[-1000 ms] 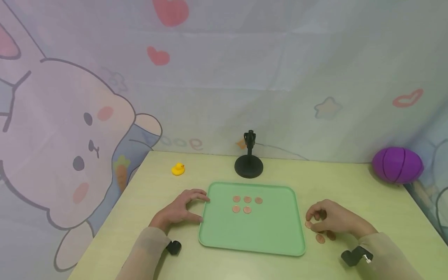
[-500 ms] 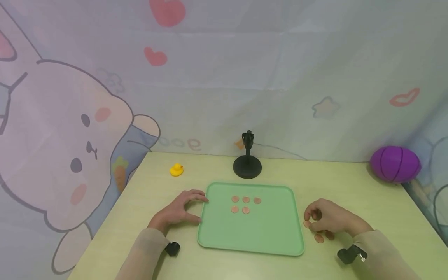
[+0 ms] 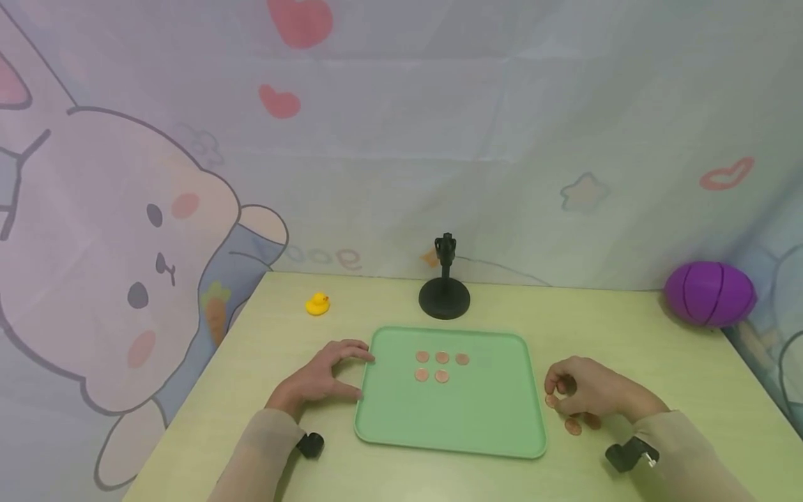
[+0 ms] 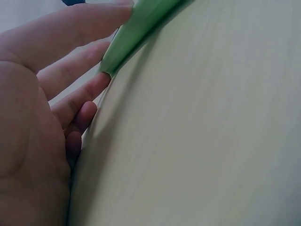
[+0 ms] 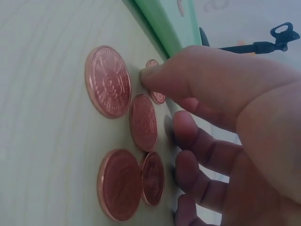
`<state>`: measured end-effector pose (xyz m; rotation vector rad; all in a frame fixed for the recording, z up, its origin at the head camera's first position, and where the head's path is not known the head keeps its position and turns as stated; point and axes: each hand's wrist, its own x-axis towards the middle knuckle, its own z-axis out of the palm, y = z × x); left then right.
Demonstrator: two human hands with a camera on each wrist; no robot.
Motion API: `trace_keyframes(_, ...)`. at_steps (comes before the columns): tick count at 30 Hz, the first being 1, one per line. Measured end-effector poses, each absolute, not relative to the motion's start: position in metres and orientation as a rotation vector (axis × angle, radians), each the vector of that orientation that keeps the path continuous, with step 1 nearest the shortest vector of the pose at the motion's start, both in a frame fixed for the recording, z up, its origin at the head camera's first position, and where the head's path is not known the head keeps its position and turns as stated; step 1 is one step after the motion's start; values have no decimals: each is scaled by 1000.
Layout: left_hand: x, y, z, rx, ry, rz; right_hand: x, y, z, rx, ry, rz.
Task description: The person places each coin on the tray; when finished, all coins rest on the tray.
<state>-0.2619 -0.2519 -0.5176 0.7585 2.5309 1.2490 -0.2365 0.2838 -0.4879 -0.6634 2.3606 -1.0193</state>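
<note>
A green tray [image 3: 489, 422] lies on the table with several copper coins [image 3: 442, 358] on it in two rows, three in the back row and two in front. My left hand [image 3: 321, 375] touches the tray's left rim with thumb and fingertips, fingers spread. Right of the tray, my right hand [image 3: 590, 389] pinches a copper coin [image 5: 156, 83] between thumb and index finger, low at the tabletop. Several more loose coins [image 5: 109, 82] lie under and beside that hand; in the head view the hand partly hides them.
A black stand [image 3: 445, 296] on a round base is behind the tray. At the back left sits a small yellow rubber duck [image 3: 318, 304]; a purple ball [image 3: 710, 294] is at the back right corner. A printed cloth [image 3: 401, 139] hangs behind the table.
The view has shifted slightly. Both hands stay in about the same place, and the coins on the tray have not moved.
</note>
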Motion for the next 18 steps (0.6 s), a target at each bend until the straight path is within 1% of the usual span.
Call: trace_keyframes(18,-262,-252,-518,781,2540,1249,-236,282,-484,-731,2363,-1005)
